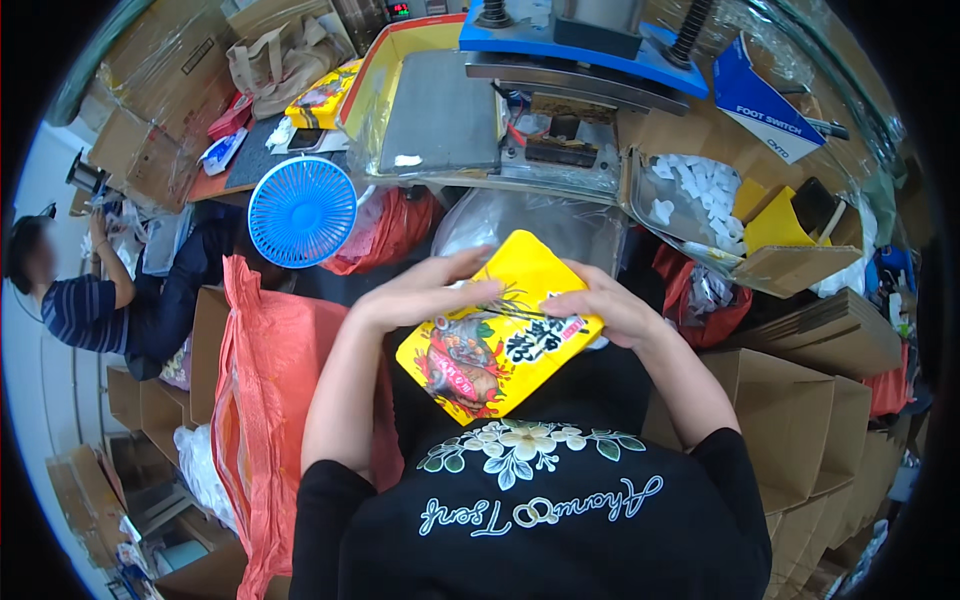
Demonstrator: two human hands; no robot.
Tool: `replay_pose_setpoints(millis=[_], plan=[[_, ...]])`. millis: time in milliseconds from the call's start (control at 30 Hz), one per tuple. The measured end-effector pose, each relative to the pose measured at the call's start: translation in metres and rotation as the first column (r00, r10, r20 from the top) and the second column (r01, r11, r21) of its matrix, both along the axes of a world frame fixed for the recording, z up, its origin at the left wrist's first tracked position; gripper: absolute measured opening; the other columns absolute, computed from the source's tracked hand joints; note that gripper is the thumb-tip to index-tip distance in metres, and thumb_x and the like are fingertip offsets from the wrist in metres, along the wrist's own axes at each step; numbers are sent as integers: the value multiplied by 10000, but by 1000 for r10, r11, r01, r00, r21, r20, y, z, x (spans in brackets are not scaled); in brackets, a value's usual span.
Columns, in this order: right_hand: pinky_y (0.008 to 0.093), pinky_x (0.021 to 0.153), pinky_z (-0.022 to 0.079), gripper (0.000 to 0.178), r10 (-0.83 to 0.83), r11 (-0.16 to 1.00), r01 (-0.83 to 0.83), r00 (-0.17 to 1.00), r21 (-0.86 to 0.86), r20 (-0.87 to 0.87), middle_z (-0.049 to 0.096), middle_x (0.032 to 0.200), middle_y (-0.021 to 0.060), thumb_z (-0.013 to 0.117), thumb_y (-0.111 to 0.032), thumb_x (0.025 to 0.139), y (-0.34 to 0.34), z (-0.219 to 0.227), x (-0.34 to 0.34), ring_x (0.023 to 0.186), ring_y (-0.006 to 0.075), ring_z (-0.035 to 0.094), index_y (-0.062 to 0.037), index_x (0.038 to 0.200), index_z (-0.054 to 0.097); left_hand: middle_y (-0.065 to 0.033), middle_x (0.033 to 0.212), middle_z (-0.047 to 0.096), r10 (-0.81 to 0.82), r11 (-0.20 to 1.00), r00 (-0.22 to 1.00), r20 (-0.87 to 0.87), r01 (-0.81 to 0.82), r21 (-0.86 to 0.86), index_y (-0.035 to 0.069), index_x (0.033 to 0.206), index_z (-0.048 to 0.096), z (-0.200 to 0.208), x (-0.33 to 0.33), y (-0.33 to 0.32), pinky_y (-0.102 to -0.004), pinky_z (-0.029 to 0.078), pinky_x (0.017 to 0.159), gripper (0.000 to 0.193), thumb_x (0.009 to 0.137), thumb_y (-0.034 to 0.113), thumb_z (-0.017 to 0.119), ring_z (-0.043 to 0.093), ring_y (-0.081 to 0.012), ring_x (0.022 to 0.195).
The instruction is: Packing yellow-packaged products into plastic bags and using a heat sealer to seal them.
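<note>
Both my hands are on a flat yellow food packet [505, 335], held tilted above my lap. It bears a picture of a noodle or meat dish and dark lettering. My left hand [432, 288] grips its upper left edge, with the thumb on the front face. My right hand [606, 303] has the right edge, thumb also on the front. Most fingers of both hands are hidden behind the packet. A scrap of something white shows just beneath the right hand.
Ahead stands a blue press [590, 45] with a grey plate [440, 112] beside it. A blue fan [302, 211] and a red woven sack [300, 340] are to the left. On the right are a bin of white scraps [690, 195] and cartons [790, 410]. A person [95, 300] sits far left.
</note>
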State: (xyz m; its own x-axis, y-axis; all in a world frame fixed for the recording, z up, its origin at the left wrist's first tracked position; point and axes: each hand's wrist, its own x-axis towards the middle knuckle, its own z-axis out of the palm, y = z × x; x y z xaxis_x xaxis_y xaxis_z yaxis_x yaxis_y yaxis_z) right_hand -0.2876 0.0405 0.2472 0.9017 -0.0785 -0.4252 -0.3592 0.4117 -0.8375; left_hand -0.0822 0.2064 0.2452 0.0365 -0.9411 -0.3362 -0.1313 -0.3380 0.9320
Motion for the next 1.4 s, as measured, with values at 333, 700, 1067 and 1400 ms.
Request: replay_pose_setpoints(millis=[333, 700, 1067, 1400], plan=[[396, 914, 512, 876, 81, 983, -8, 916, -184, 392, 458, 1379, 169, 579, -568, 879, -14, -26, -25, 1168, 276, 549, -95, 1506, 191, -159, 1194, 636, 275, 931, 227, -934, -305, 200, 33, 1314, 517, -125, -34, 37, -446, 504, 942, 598, 812, 306, 694, 641, -331, 1054], [330, 947, 470, 602, -116, 775, 289, 939, -562, 323, 566, 1279, 99, 696, -86, 829, -16, -58, -86, 1116, 184, 568, -49, 1377, 448, -149, 963, 647, 491, 768, 222, -842, -567, 299, 44, 1181, 577, -138, -43, 47, -463, 530, 782, 494, 853, 414, 557, 621, -306, 823], [324, 576, 577, 575, -358, 897, 190, 843, -399, -402, 691, 901, 165, 571, -516, 907, -155, -158, -187, 697, 240, 699, 36, 1059, 623, -117, 888, 621, 464, 829, 389, -796, -508, 234, 55, 1151, 594, -140, -39, 36, -427, 526, 772, 481, 880, 445, 521, 590, -259, 758], [381, 1020, 438, 587, -823, 306, -515, 279, -801, -494, 378, 1488, 112, 571, -322, 893, -277, -224, -232, 1349, 235, 410, -171, 1434, 399, -133, 1136, 660, 497, 814, 436, -750, -534, 229, 47, 1246, 566, -146, -27, 45, -432, 528, 878, 574, 809, 407, 664, 654, -315, 992]])
